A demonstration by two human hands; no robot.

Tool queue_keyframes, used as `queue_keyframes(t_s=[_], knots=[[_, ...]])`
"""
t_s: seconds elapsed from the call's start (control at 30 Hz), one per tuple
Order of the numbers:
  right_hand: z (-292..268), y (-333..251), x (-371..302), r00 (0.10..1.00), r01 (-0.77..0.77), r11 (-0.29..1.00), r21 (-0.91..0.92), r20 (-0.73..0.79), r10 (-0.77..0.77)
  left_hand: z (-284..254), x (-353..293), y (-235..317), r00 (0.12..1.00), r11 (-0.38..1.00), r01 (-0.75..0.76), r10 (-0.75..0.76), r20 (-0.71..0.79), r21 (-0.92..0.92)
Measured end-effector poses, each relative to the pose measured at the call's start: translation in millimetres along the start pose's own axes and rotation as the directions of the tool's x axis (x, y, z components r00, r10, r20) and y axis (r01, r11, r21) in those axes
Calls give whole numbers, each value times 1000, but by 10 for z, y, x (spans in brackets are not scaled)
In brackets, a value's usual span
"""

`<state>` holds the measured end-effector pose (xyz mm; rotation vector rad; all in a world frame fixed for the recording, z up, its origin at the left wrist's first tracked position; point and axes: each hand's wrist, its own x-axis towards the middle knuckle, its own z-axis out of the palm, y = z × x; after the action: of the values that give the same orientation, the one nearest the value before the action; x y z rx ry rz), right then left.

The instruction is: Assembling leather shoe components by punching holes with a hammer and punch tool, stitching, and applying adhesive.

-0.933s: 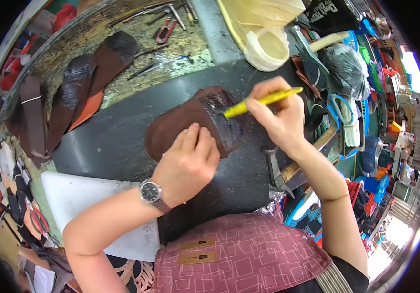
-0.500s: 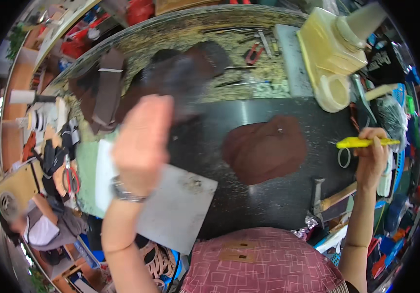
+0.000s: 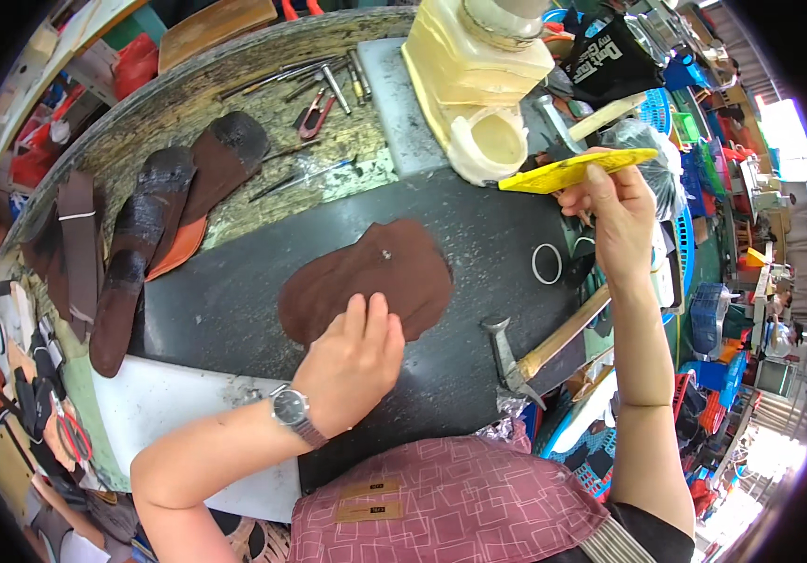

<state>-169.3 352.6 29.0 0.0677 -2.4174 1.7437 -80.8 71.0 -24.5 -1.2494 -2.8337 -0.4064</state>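
Note:
Brown leather pieces [image 3: 375, 272], which look soft and overlap, lie on the black work board [image 3: 234, 300]. My left hand [image 3: 354, 361] rests its outstretched fingertips on their near edge, and a wristwatch [image 3: 291, 406] is on that wrist. Up to the right, my right hand [image 3: 621, 211] grips a flat yellow plastic scraper [image 3: 577, 171], thumb on its face. The scraper is held above the board, close to the round cup [image 3: 497, 141] at the foot of a yellowish glue container [image 3: 474, 66].
Dark-coated brown pieces [image 3: 155, 202] lie at the far left, beside a banded strip bundle [image 3: 78, 244]. Pliers [image 3: 312, 114] and slim tools lie at the back. A hammer [image 3: 513, 361], a white ring [image 3: 546, 264] and blue baskets [image 3: 680, 235] are on the right.
My left hand has come from the left onto the brown leather pieces. Dark-coated pieces now lie at the far left. My right hand has raised the scraper toward the cup; the view has shifted right.

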Motion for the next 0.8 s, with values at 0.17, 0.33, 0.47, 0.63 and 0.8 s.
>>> queue_keyframes(t_s=[0.17,0.33,0.47,0.63,0.8], knots=[[40,261,280,987,154,972,-176,-11,-159,-51,-12,-113,997,967,76,-80,-7,-244],[100,382,483,970,-28,998,-52,-244,14,46,-35,-86,995,999,-4,0,-99,-44],[265,216,168,909,-416,881,225,90,406,105,-55,-126,997,998,-30,26,-73,-50],[752,295,-53,902,-13,992,-123,426,64,85,-29,-129,999,997,-39,37,-33,-63],[760,196,-179,961,-69,956,-284,237,140,76,-36,-138,999,997,-46,44,-27,-61]])
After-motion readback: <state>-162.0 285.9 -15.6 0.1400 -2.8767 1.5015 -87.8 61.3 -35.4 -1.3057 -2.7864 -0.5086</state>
